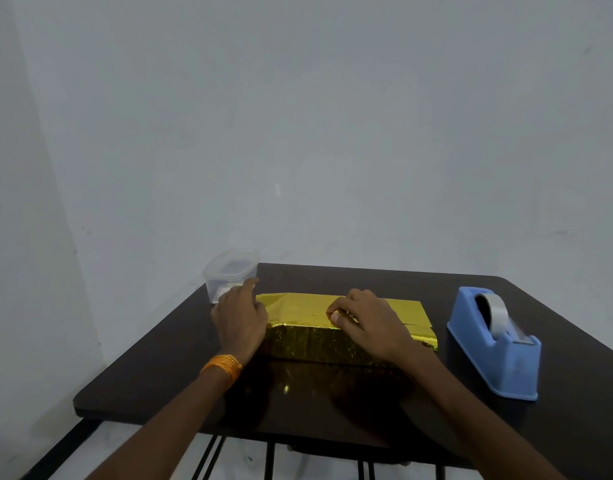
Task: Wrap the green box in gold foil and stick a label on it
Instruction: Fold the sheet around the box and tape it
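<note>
- Dark table (152, 372), centre: box fully in gold foil (308, 342), no green showing.
- Right hand (367, 323) on top, fingertips curled, pressing seam/overlap flat, prob. so foil stays shut; not gripping anything.
- Left hand (241, 315) flat vs box's left end, fingers loose, bracing/folding flap.
- Tape dispenser (495, 344) to right, w/in reach.
- Clear tub (230, 273) far left; contents unclear.

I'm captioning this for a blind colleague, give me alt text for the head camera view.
Two hands press on a gold foil-wrapped box on a dark table: left hand at its left end, right hand on top. A blue tape dispenser sits right, a clear plastic container far left.
</note>
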